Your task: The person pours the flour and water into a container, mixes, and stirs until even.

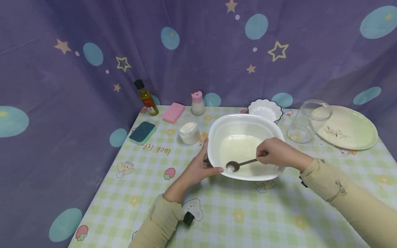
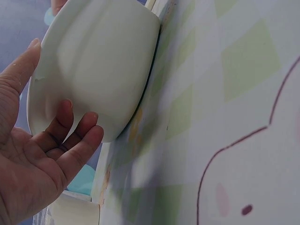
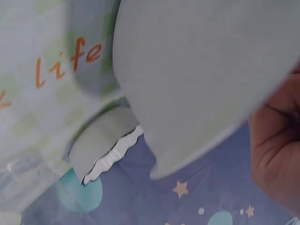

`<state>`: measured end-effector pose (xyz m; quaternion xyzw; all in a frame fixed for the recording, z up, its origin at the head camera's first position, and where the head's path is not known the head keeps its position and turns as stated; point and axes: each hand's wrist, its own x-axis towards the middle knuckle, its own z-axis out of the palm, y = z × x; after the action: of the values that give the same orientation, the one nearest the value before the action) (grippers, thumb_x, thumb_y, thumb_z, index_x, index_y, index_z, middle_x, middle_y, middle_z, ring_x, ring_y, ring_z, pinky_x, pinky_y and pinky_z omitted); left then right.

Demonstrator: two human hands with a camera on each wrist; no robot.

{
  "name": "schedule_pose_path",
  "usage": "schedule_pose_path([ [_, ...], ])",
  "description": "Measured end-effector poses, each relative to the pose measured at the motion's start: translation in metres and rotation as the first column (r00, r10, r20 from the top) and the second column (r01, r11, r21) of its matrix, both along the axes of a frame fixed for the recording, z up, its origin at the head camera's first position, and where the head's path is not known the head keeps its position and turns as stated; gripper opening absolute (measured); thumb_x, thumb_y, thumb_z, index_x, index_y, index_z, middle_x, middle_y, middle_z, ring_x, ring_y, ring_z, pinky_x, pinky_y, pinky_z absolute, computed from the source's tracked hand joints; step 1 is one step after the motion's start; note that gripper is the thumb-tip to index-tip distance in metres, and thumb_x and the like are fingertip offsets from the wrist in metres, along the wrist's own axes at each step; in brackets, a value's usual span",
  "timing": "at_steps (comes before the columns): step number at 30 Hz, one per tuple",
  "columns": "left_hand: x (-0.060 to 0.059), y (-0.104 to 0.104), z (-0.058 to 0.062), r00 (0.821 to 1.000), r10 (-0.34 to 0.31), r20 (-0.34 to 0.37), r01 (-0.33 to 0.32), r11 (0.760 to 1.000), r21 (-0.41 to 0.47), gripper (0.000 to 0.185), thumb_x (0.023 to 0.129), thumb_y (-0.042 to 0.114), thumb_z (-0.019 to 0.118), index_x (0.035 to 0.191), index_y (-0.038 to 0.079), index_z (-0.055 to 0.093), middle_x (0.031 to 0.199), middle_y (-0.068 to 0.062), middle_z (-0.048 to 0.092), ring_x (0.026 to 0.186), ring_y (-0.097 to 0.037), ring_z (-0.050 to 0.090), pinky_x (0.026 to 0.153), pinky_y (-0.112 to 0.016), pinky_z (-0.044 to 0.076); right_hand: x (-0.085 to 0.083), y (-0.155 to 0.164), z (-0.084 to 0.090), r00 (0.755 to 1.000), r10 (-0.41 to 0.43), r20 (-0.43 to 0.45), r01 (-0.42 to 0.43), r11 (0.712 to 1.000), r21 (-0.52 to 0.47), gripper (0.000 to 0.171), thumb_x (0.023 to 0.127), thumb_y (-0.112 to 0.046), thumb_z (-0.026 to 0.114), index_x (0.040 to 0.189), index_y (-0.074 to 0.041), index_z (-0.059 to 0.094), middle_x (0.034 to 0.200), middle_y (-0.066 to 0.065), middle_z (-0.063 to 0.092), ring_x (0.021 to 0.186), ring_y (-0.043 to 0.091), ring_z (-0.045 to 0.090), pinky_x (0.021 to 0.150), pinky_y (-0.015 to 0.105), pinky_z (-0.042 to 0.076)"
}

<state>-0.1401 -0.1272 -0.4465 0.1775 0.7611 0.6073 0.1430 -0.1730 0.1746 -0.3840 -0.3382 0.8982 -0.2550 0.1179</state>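
A white basin (image 1: pixel 245 122) stands on the checked tablecloth, with pale yellowish liquid (image 1: pixel 240 144) in the bottom. My right hand (image 1: pixel 274 151) pinches the handle of a small dark brown spoon (image 1: pixel 247 162) over the basin. Some white matter (image 1: pixel 231 168) lies in the spoon's bowl, close to the near left wall. My left hand (image 1: pixel 198 168) holds the basin's left side, thumb along the near rim. In the left wrist view, the left hand's bent fingers (image 2: pixel 77 143) lie at the outer wall. The basin hides the spoon in the right wrist view, where part of my right hand (image 3: pixel 276 145) shows.
Left of the basin stand a jar of white powder (image 1: pixel 189 132), a pink-topped shaker (image 1: pixel 197 103), an oil bottle (image 1: pixel 148 101), a pink sponge (image 1: pixel 173 113) and a green sponge (image 1: pixel 143 133). A scalloped dish (image 1: pixel 265 109), clear container (image 1: pixel 307 120) and oval plate (image 1: pixel 356 127) sit behind and right.
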Motion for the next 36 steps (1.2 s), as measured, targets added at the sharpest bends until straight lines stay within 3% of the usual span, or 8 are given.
schedule_pose_path([
  [8,0.000,0.000,-0.001,1.000,-0.003,-0.009,0.003,1.000,-0.006,0.117,0.081,0.013,0.081,0.157,0.032,-0.007,0.128,-0.022,0.060,0.105,-0.027,0.065,0.084,-0.034,0.055,-0.008,-0.016,-0.009,0.990,-0.103,-0.098,0.103,0.995,-0.002,0.019,0.081,-0.001,0.067,0.068,-0.014,0.068,0.058,-0.010,0.051,0.058,0.009,0.044,0.061,0.028,0.038],
  [21,0.001,0.000,0.000,1.000,0.005,0.007,-0.005,1.000,-0.014,0.117,0.081,0.010,0.081,0.157,0.031,-0.006,0.124,-0.023,0.062,0.105,-0.032,0.064,0.084,-0.034,0.055,-0.020,-0.019,-0.013,0.932,-0.279,-0.231,0.283,0.959,-0.016,0.016,0.081,-0.002,0.064,0.068,-0.011,0.068,0.062,-0.005,0.060,0.058,0.014,0.050,0.061,0.036,0.044],
  [29,0.001,0.000,-0.001,1.000,0.011,0.008,-0.011,0.999,-0.033,0.117,0.081,0.014,0.082,0.157,0.033,-0.006,0.124,-0.022,0.062,0.105,-0.028,0.065,0.084,-0.034,0.054,-0.022,-0.009,-0.009,0.911,-0.332,-0.247,0.345,0.939,0.010,0.017,0.080,-0.001,0.063,0.065,-0.010,0.064,0.062,-0.001,0.057,0.058,0.017,0.048,0.059,0.036,0.042],
  [36,0.001,0.000,-0.001,1.000,0.014,0.006,-0.014,0.999,-0.032,0.117,0.081,0.014,0.082,0.157,0.033,-0.005,0.124,-0.021,0.062,0.105,-0.027,0.065,0.084,-0.034,0.055,-0.019,0.008,0.004,0.908,-0.329,-0.260,0.357,0.932,0.067,0.018,0.075,0.000,0.062,0.062,-0.012,0.058,0.059,-0.002,0.052,0.056,0.019,0.046,0.055,0.034,0.038],
])
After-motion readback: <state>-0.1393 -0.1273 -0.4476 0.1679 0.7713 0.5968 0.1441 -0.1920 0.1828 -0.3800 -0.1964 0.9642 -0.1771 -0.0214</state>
